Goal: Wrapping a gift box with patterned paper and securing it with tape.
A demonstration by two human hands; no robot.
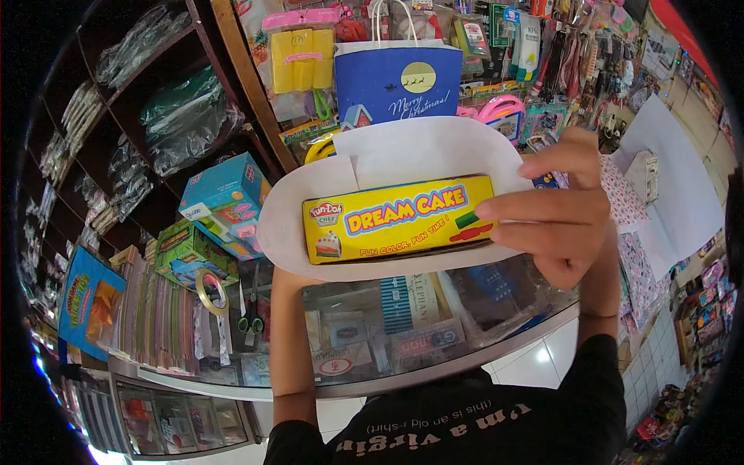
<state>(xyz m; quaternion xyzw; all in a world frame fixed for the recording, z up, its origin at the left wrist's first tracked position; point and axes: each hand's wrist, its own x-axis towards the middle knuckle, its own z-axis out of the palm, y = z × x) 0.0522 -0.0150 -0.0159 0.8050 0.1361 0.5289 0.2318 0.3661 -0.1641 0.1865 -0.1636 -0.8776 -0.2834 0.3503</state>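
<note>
A long yellow toy box (399,221) with colourful printing lies inside a loop of white paper (430,143), its end facing me. The paper curves around the box and stands away from it on the far and left sides. My right hand (562,213) is at the right end, its fingers bent over the paper's edge and touching the box's right corner. My left forearm (293,333) rises to the near left side of the paper. Most of my left hand is hidden behind it, so its fingers cannot be seen.
Below is a glass counter (333,306) with flat goods inside. Scissors (251,314), a tape roll (211,292) and boxes (225,205) stand to the left. A blue gift bag (399,85) stands behind. Sheets of patterned paper (632,256) are at right.
</note>
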